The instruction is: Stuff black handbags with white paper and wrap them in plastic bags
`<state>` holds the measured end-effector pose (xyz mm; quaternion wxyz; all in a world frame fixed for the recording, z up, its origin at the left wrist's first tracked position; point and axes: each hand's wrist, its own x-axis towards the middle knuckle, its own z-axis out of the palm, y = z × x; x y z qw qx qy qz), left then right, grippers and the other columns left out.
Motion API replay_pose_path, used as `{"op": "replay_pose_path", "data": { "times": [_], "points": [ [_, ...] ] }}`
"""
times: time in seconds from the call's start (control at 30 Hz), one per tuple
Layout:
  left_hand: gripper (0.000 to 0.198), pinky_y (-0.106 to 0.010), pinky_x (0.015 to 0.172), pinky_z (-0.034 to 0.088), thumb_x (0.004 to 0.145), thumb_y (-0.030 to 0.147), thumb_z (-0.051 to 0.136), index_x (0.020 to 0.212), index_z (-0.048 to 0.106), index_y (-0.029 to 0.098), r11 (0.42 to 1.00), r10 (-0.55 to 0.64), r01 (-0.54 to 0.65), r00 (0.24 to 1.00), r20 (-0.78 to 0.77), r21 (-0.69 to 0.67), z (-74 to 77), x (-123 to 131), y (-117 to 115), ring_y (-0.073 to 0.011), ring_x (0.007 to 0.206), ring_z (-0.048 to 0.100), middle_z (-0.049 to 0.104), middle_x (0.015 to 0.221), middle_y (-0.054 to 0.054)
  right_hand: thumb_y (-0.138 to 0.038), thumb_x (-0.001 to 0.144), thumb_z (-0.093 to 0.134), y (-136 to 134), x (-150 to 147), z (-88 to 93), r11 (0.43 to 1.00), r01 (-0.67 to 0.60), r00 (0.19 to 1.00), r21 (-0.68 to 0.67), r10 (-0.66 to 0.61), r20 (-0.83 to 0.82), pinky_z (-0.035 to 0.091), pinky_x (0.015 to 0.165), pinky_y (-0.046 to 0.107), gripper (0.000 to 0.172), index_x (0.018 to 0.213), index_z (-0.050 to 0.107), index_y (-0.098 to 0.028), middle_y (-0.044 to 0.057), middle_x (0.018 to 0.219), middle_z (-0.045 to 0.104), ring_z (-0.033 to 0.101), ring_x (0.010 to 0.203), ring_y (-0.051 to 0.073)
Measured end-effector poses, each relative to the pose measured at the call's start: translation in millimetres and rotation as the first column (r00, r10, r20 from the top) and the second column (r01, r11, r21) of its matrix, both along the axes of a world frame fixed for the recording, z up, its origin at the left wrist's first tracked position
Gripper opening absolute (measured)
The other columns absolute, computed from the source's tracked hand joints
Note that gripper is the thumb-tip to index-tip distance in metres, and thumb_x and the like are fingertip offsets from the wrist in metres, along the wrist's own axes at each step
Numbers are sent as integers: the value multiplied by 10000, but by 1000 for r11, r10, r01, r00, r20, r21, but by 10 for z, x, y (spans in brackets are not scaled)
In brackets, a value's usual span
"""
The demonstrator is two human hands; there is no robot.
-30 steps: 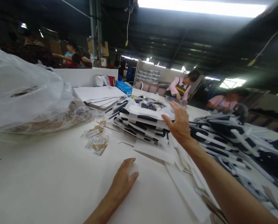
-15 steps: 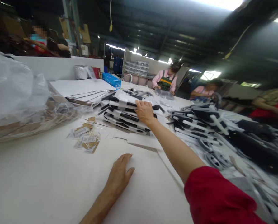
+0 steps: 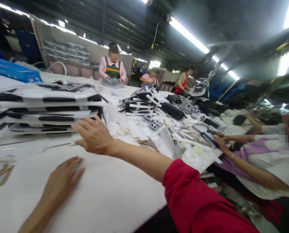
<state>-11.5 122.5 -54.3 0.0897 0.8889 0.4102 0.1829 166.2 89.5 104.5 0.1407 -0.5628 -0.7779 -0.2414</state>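
Observation:
A stack of flat black-and-white wrapped pieces [image 3: 49, 108] lies on the white table [image 3: 105, 194] at the left. My right hand [image 3: 93, 134], at the end of a red sleeve, is beside the lower right corner of that stack, fingers spread and holding nothing. Whether it touches the stack I cannot tell. Nearer to me, my left hand [image 3: 63, 176] rests over the bare tabletop with fingers extended and thumb apart, nothing in it. Paper tags [image 3: 0, 173] lie at the far left edge.
More black-and-white pieces [image 3: 140, 105], grey rings [image 3: 152, 121] and paper scraps cover the table's middle and right. A blue box [image 3: 15, 70] sits at the back left. A co-worker's hands [image 3: 222, 142] work at the right; other people stand farther back.
The view has swung to the right, bringing a co-worker at the right into sight. My right hand has come off the top of the stack and down to its near right side.

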Motion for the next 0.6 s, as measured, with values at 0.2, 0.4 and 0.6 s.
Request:
{"op": "replay_pose_path", "data": {
  "times": [0.2, 0.4, 0.6],
  "points": [
    [514, -440, 1032, 410, 943, 422, 270, 1252, 569, 142, 997, 29, -23, 996, -90, 67, 71, 56, -87, -286, 1211, 523, 584, 1332, -128, -430, 952, 552, -1996, 711, -669, 951, -106, 981, -289, 53, -184, 164, 1209, 467, 520, 1394, 444, -176, 103, 1431, 527, 363, 1395, 220],
    [469, -420, 1001, 419, 984, 336, 244, 1283, 531, 116, 995, 71, -51, 962, -265, 83, 295, 143, -249, -286, 1160, 540, 562, 1330, -145, -303, 971, 509, -3283, 1113, -1341, 914, 46, 919, -403, -197, -341, 263, 1178, 463, 437, 1396, 466, -209, 91, 1481, 480, 368, 1404, 245],
    [417, -403, 860, 502, 931, 117, 277, 1151, 623, 42, 994, 106, -97, 894, -435, 42, 687, 493, -623, -295, 1040, 646, 653, 1158, -221, -335, 857, 660, -3126, 708, -1238, 965, 79, 830, -250, -203, -519, 346, 1134, 466, 538, 1343, 509, -162, 138, 1378, 554, 465, 1317, 271]
  ]
}}
